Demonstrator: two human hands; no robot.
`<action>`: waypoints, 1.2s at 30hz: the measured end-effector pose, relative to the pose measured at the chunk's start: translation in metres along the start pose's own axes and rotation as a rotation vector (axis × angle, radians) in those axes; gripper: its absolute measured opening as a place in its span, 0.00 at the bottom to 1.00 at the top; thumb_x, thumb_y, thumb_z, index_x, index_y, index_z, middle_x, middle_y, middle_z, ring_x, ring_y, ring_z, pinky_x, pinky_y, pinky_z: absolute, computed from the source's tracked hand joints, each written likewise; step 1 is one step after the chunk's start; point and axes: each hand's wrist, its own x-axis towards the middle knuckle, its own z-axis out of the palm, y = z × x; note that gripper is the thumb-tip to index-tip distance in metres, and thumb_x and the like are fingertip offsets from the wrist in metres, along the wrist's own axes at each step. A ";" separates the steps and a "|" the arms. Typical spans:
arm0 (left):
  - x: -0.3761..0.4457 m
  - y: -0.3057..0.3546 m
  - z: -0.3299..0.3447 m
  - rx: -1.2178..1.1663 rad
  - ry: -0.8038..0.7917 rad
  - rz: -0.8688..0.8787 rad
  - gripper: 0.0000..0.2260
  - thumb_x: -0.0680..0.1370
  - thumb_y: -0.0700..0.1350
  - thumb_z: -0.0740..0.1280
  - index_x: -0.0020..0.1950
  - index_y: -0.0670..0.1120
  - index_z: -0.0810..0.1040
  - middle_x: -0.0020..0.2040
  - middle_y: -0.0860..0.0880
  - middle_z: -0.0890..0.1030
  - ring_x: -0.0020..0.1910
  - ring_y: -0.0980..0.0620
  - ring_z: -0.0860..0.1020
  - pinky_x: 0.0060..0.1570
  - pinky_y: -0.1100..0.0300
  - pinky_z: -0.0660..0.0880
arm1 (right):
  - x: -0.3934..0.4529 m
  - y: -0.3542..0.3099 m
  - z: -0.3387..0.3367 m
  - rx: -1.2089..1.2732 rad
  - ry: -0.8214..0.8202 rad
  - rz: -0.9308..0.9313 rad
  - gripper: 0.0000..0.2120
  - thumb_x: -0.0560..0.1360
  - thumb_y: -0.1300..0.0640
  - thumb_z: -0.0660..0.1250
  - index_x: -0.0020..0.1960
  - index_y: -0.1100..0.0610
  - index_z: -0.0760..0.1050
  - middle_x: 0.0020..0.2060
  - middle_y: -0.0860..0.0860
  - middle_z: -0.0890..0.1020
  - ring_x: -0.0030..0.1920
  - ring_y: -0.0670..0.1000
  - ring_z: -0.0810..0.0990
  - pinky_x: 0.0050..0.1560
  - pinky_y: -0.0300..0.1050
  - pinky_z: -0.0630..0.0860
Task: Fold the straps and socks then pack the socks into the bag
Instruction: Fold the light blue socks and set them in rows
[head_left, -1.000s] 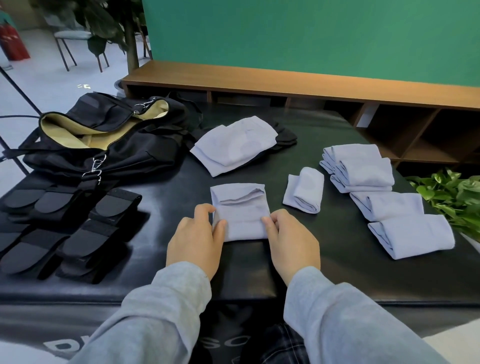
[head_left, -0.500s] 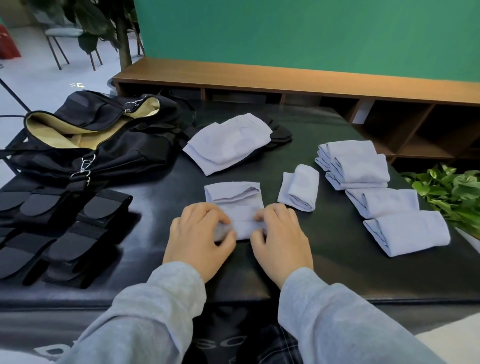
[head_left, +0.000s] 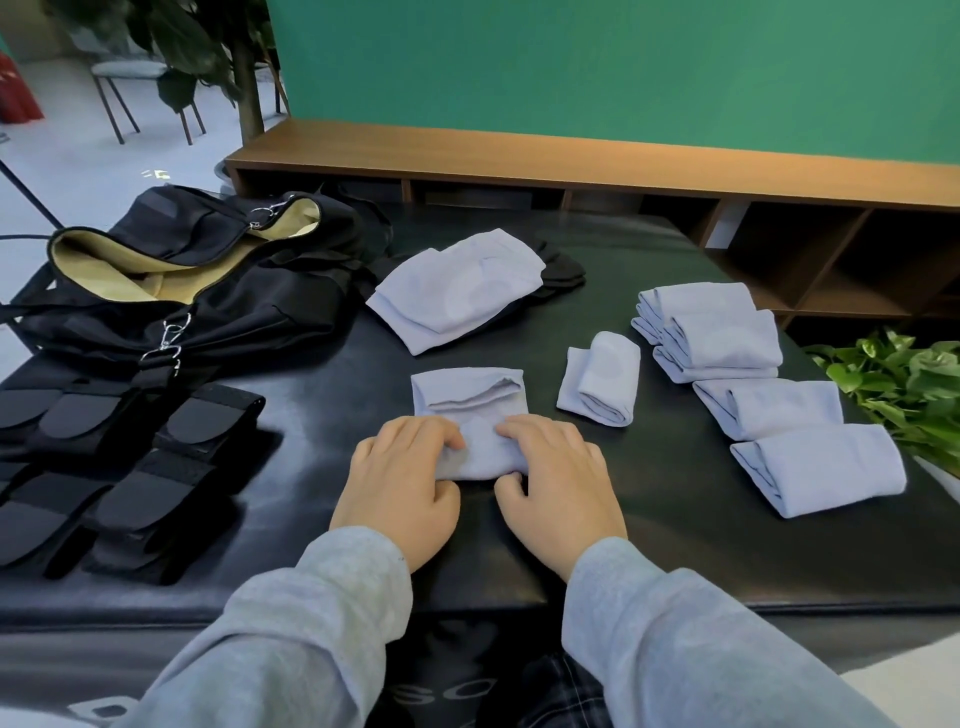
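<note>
A pale lilac sock (head_left: 470, 402) lies flat on the black table (head_left: 675, 478) in front of me. My left hand (head_left: 400, 483) and my right hand (head_left: 561, 478) both grip its near end, which is rolled up under my fingers. A small folded sock (head_left: 602, 379) lies just right of it. Several folded socks (head_left: 727, 338) are lined up at the right, the nearest one (head_left: 821, 467) largest in view. Unfolded socks (head_left: 457, 288) lie behind. The open black bag (head_left: 171, 280) with tan lining sits at the far left. Folded black straps (head_left: 119, 457) lie at the near left.
A green potted plant (head_left: 904, 384) stands at the table's right edge. A low wooden shelf (head_left: 571, 166) runs behind the table under a green wall. A dark cloth (head_left: 558, 267) lies under the unfolded socks. A chair (head_left: 130, 78) and a tree trunk stand far left.
My hands went from the sock's sides to its near end and rolled that end forward. The sock looks shorter now.
</note>
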 end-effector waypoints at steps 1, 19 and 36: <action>0.000 0.000 0.000 0.001 0.004 -0.001 0.17 0.69 0.39 0.59 0.55 0.55 0.69 0.56 0.62 0.70 0.59 0.62 0.61 0.54 0.69 0.50 | 0.000 0.000 0.001 0.006 0.025 0.010 0.19 0.74 0.56 0.59 0.64 0.47 0.69 0.63 0.39 0.70 0.63 0.43 0.63 0.56 0.35 0.53; -0.011 0.009 -0.009 -0.471 0.125 -0.216 0.15 0.79 0.43 0.59 0.56 0.63 0.60 0.48 0.65 0.72 0.49 0.70 0.71 0.42 0.74 0.67 | -0.006 -0.001 -0.005 0.258 0.058 0.129 0.09 0.78 0.47 0.56 0.48 0.52 0.70 0.41 0.45 0.76 0.43 0.47 0.73 0.45 0.43 0.70; 0.003 0.010 -0.004 -0.376 0.067 -0.408 0.15 0.81 0.52 0.51 0.68 0.55 0.60 0.55 0.53 0.71 0.51 0.54 0.70 0.49 0.57 0.66 | 0.006 -0.002 -0.001 0.015 0.022 0.128 0.14 0.81 0.46 0.51 0.41 0.54 0.62 0.41 0.45 0.65 0.46 0.48 0.64 0.44 0.40 0.60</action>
